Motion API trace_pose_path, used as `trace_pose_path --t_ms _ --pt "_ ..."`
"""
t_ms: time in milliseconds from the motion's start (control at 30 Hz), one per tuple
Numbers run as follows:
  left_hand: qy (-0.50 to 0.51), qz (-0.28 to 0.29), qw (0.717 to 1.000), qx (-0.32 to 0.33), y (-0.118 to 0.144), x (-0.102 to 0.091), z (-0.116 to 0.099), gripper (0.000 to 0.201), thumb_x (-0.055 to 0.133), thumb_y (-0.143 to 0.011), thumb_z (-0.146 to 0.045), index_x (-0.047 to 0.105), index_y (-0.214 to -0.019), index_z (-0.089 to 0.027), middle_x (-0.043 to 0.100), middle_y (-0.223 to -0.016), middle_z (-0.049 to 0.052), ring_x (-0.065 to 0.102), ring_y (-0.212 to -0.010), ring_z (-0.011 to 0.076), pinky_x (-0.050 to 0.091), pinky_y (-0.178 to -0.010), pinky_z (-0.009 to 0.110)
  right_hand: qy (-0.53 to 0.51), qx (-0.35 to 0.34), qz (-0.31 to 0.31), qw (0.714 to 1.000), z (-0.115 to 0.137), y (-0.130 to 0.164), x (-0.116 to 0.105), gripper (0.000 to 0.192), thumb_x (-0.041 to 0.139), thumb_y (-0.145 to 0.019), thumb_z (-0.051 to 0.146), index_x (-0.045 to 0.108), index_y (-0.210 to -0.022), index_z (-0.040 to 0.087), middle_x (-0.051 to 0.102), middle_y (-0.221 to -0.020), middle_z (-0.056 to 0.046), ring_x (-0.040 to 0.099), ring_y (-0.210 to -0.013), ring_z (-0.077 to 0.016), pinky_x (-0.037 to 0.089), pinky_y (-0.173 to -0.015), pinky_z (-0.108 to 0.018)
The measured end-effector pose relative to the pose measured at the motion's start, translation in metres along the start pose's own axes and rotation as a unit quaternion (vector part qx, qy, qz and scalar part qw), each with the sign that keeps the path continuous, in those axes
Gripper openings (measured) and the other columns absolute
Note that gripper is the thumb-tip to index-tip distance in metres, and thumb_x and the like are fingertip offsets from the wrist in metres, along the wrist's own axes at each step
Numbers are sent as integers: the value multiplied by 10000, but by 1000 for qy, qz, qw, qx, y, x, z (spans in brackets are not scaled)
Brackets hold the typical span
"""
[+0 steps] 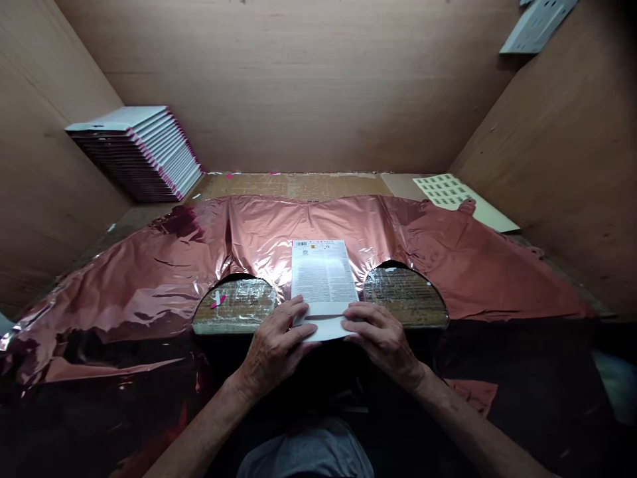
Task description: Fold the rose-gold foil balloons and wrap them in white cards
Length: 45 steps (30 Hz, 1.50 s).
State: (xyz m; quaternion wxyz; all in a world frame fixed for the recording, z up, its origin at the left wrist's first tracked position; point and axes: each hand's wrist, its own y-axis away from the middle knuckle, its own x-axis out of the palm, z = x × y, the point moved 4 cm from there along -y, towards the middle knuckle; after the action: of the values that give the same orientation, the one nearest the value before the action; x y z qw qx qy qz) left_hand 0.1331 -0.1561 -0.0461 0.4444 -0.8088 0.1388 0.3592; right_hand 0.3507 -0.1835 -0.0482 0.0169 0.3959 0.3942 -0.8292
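Note:
A flat white printed box (324, 275) with a barcode and small text lies near the front edge of the bench, its near end toward me. At that end a white flap (323, 330) sticks out. My left hand (279, 338) grips the left side of the flap between thumb and fingers. On the opposite side, my right hand (381, 335) pinches the flap's right corner the same way. A narrow gap shows between the flap and the box's edge. The undersides of both hands' grips are hidden.
Shiny copper-pink foil (308, 222) covers much of the bench, with two openings showing worn wood (405, 299). A stack of flat white packages (144, 153) stands at back left. A yellow label sheet (465, 196) lies at back right. Plywood walls (298, 86) enclose the bench.

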Motion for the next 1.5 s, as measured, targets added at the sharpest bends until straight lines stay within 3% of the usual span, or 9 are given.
trace_pose_path --t_ms 133,233,433,600,800,933,1067,1267,1500 --pt "-55 10 990 -131 -16 6 -2 223 552 -929 -226 636 -730 -170 676 -835 65 646 -896 210 528 -818 362 -22 168 19 985 -3 -17 5 210 558 -964 291 641 -800 190 631 -895 -67 623 -866 -200 536 -769 -346" --pt "-162 26 961 -224 -25 15 2 197 604 -892 -333 632 -827 -149 671 -946 127 625 -910 276 511 -790 421 70 218 -3 973 -3 -24 12 205 551 -956 327 620 -1031 150 615 -1095 -154 615 -979 -264 540 -822 -417" --pt "-210 0 950 -231 -27 27 8 277 555 -915 -347 586 -1090 -135 587 -1260 227 561 -1139 360 445 -918 532 199 -11 138 970 13 -13 34 595 570 -950 422 428 -1410 73 377 -1499 -225 334 -1402 -348 371 -1103 -524" --pt "-11 -112 920 -375 13 6 -23 357 659 -816 -531 574 -747 -191 640 -811 96 608 -806 264 499 -770 420 168 -92 76 979 12 5 14 344 539 -978 185 543 -1314 110 597 -1327 -146 515 -1287 -259 456 -1029 -417" --pt "543 -174 582 -580 48 45 -66 415 755 -759 -470 639 -1011 -161 696 -1043 99 667 -921 218 556 -756 310 55 -100 9 993 35 12 15 200 553 -959 140 633 -1142 144 682 -1193 -113 551 -1248 -263 502 -988 -434" --pt "620 -285 477 -554 36 55 -63 376 844 -660 -295 698 -972 -143 722 -1031 89 675 -977 222 559 -832 310 -27 -38 -8 999 45 6 26 171 575 -956 214 650 -1102 165 680 -1141 -117 585 -1171 -251 533 -963 -438" --pt "617 -320 468 -546 34 51 -58 359 853 -620 -274 720 -920 -130 744 -949 81 704 -898 233 576 -811 322 -71 63 -13 995 47 -8 21 74 585 -951 231 650 -969 202 659 -1016 -81 614 -999 -217 552 -869 -379" --pt "519 -239 571 -590 36 39 -57 481 830 -658 -428 688 -956 -79 744 -856 118 717 -668 224 590 -583 278 6 82 154 985 50 -30 22 118 617 -866 125 575 -779 195 594 -908 -51 582 -867 -201 528 -759 -323" --pt "508 -222 551 -623 40 31 -40 467 819 -711 -387 660 -1021 -77 736 -987 164 732 -706 211 589 -566 232 46 36 69 996 52 -20 -13 185 431 -1002 177 573 -884 194 648 -932 -66 639 -814 -166 506 -712 -257"
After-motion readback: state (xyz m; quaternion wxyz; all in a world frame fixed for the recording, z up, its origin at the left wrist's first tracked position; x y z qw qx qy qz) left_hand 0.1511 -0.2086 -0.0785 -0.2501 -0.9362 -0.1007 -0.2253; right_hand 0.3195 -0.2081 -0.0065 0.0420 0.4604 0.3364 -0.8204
